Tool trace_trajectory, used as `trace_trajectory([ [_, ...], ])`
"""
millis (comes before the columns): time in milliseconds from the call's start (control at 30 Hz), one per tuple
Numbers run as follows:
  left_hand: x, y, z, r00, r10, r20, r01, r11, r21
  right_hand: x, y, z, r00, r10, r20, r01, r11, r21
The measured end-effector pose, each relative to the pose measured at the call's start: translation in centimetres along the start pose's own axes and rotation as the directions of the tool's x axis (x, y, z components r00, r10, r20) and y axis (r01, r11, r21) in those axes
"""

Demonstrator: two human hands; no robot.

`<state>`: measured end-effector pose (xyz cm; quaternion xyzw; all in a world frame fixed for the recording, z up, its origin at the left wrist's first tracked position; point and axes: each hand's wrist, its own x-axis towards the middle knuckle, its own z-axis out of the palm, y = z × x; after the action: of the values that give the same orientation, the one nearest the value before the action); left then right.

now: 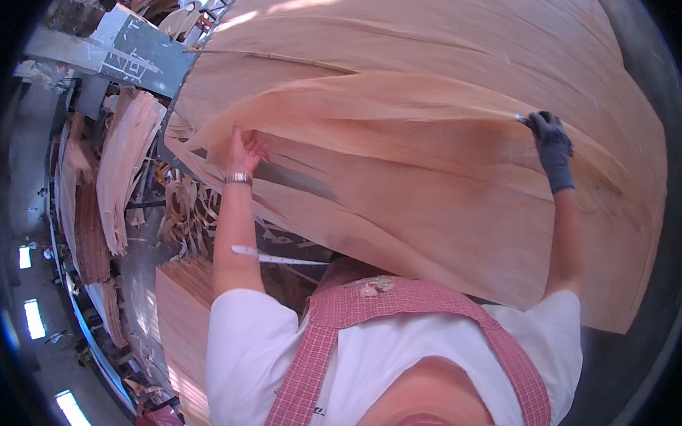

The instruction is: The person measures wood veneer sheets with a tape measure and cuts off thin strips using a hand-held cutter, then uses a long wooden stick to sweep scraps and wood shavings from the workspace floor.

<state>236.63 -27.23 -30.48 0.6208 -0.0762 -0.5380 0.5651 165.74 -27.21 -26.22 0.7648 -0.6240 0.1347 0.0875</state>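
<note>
A large, thin, pinkish-tan wood veneer sheet point(407, 102) bulges up in a long fold over the wide stack of veneer point(447, 218) before me. My left hand point(246, 154), bare with a watch at the wrist, grips the raised sheet near its left end; part of the fingers is hidden by the veneer. At the far right end of the fold, my right hand point(549, 142) in a dark grey glove is closed around a small tool with a short, pale, flat blade point(521, 120). The blade's tip is at the sheet's surface.
A thin stick point(279, 57) lies across the stack at the back left. Bundles of veneer point(122, 165) lean at the left, with scraps point(185, 206) on the floor. A grey-green board point(142, 56) with chalk marks is at the upper left. Another veneer pile point(184, 320) stands near my left elbow.
</note>
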Motion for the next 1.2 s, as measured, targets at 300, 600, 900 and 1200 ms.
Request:
trace_trajectory([
  [300, 9.2, 9.1, -4.4, 0.937, 0.151, -0.316, -0.078, 0.969, 0.233, 1.4, -1.4, -9.8, 0.969, 0.180, -0.169, -0.198, 0.975, -0.098],
  [600, 13.5, 25.1, 1.9, 0.916, 0.361, 0.177, -0.400, 0.862, 0.312, 5.4, 4.5, -11.5, 0.921, 0.273, -0.279, -0.343, 0.907, -0.245],
  [900, 6.5, 28.5, -5.2, 0.862, 0.402, 0.309, -0.431, 0.902, 0.028, -4.2, -4.7, -15.3, 0.813, 0.320, -0.487, -0.450, 0.876, -0.176],
  [1200, 17.1, 22.4, -17.4, 0.965, 0.162, 0.207, -0.193, 0.971, 0.140, -15.1, -21.3, -9.4, 0.907, 0.421, -0.021, -0.393, 0.828, -0.400],
])
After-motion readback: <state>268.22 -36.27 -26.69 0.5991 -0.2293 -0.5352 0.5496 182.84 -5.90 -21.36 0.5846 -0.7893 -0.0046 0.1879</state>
